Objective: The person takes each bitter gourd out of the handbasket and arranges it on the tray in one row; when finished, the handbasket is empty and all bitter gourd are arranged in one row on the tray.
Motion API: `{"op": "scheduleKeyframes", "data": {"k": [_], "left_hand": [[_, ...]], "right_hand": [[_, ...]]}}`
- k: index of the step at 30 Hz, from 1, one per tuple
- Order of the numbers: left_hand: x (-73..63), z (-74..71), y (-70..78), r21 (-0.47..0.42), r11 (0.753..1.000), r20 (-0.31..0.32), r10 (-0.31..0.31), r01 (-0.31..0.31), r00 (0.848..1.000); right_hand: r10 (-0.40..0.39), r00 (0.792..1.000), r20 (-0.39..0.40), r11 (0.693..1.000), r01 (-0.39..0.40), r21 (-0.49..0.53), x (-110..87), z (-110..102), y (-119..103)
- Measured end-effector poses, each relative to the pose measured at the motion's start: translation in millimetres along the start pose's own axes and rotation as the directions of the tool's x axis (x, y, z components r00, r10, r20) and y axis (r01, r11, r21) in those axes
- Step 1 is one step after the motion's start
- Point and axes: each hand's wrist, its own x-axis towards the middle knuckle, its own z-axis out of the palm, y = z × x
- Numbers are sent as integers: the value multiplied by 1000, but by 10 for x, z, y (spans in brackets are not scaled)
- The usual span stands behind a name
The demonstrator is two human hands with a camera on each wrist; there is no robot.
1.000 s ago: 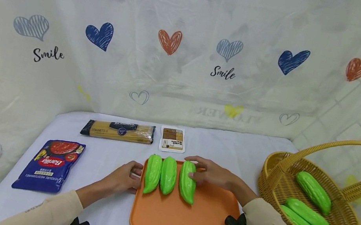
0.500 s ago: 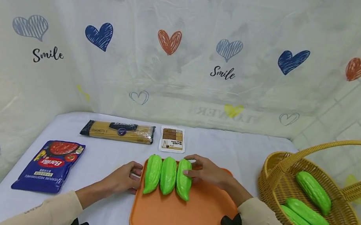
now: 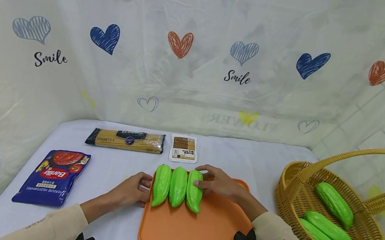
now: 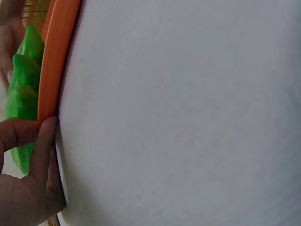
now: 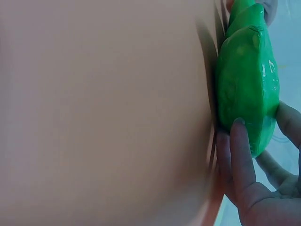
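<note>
Three glossy light-green bitter melons lie side by side on the orange tray [image 3: 200, 236], tips toward me. The left melon [image 3: 161, 185] and the middle melon [image 3: 178, 186] are close together. My right hand [image 3: 220, 184] grips the right melon [image 3: 194, 196] near its far end; in the right wrist view its fingers and thumb curl round that bitter melon [image 5: 247, 80]. At the tray's left side, my left hand [image 3: 132, 190] pinches the rim. The left wrist view shows thumb and finger meeting on the tray wall [image 4: 54, 66], with melons just behind it.
A wicker basket [image 3: 287, 182] with a tall handle stands at the right, holding several more bitter melons [image 3: 335, 203]. A blue sauce pouch [image 3: 53, 177] lies at the left. Behind the tray are a spaghetti pack [image 3: 128, 140] and a small flat packet [image 3: 184, 149].
My right hand has slid the right bitter melon leftward, closing the gap to the middle one. My left hand has stayed at the tray's rim.
</note>
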Motion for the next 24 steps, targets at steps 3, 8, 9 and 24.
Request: {"op": "scheduleKeyframes", "data": {"k": [3,8,9,24], "left_hand": [[-1,-2,3,-7,1000,1,2,-2,1000],[-4,2,10,-11,1000,0,2,-2,1000],[-4,4,9,-10,1000,-1,2,-2,1000],[-3,-1,-3,-7,1000,2,8,-8,1000]], "right_hand": [[1,1000,-2,1000,-1,0,-6,0,-2],[8,1000,6,1000,-8,-5,-14,-5,-14],[11,1000,6,1000,-11,-10,-16,-5,-18],[11,1000,-18,990,-13,-139,-154,-127,12]]}}
